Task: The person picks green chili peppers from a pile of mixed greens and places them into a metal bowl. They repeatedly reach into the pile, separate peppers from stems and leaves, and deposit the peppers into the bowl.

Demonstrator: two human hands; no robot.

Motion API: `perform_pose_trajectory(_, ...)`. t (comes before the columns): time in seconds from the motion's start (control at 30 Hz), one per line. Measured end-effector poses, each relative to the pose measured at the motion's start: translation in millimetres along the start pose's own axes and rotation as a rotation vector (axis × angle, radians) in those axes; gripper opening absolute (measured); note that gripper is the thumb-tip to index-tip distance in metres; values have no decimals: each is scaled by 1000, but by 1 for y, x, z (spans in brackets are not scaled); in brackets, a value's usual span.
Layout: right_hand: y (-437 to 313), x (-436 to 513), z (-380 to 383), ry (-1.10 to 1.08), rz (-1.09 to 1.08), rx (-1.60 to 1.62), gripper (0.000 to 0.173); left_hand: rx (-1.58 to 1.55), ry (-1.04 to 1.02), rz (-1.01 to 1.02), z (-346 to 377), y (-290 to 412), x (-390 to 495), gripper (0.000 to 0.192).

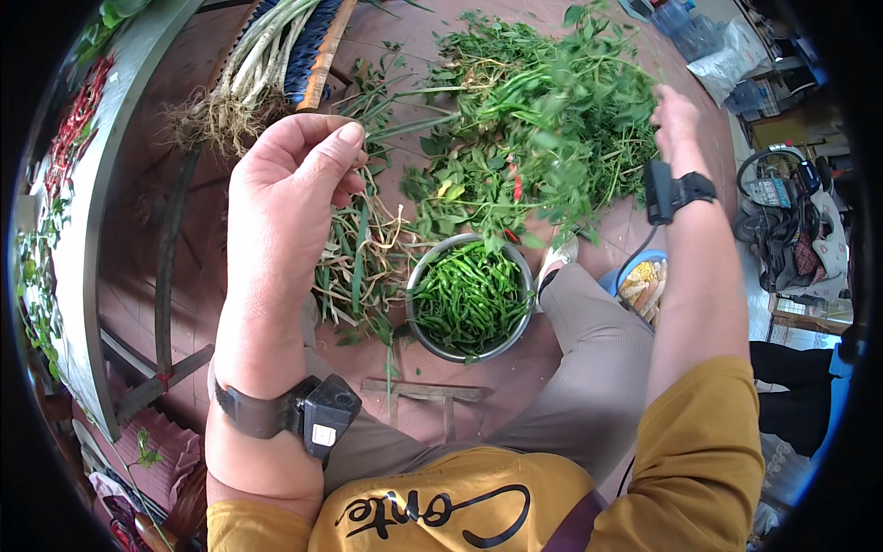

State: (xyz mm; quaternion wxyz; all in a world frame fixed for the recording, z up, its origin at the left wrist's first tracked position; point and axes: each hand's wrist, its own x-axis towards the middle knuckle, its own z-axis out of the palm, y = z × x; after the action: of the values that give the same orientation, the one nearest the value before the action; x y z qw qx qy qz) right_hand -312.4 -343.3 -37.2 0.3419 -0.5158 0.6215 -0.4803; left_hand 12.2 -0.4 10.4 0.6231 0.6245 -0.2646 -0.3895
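My left hand (296, 172) is raised at centre left, its thumb pressed against the curled fingers. No object shows plainly in it, and the inner side of the fingers is hidden. At the right, my blurred right hand (676, 124) is beside the heap of leafy green pepper plants (476, 58). A blurred leafy pepper plant (566, 145) hangs over the heap; whether my right fingers grip its stem is unclear. Between my feet stands a round metal bowl (412, 314) full of green chilli peppers (472, 297).
Spring onions with roots (269, 62) lie on a woven wooden-framed seat (325, 55). Dry onion trimmings (362, 262) litter the tiled floor. A metal-edged table (127, 138) at the left bears red chillies (72, 131). A blue basin (610, 281) holding yellow contents stands by my right leg.
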Motion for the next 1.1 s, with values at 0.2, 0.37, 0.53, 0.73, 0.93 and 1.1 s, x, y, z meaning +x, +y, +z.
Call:
perform_pose_trajectory(0.2,-98,14,-32,-112,-27,109,18,-2,28,-9,3,1,-2,11)
perform_pose_trajectory(0.37,-153,-7,-58,-244,15,176,17,-23,-12,-37,8,4,-4,10)
perform_pose_trajectory(0.53,-173,-35,-74,-354,46,49,18,-45,-77,-20,21,2,-5,11)
perform_pose_trajectory(0.73,-165,-66,-72,-469,113,151,20,-10,-121,-60,36,-4,-6,14)
perform_pose_trajectory(0.93,-170,-84,-72,-539,217,225,20,83,-159,-89,39,-3,-6,18)
perform_pose_trajectory(1.1,-169,-103,-62,-552,315,274,18,124,-212,-60,45,-9,-3,18)
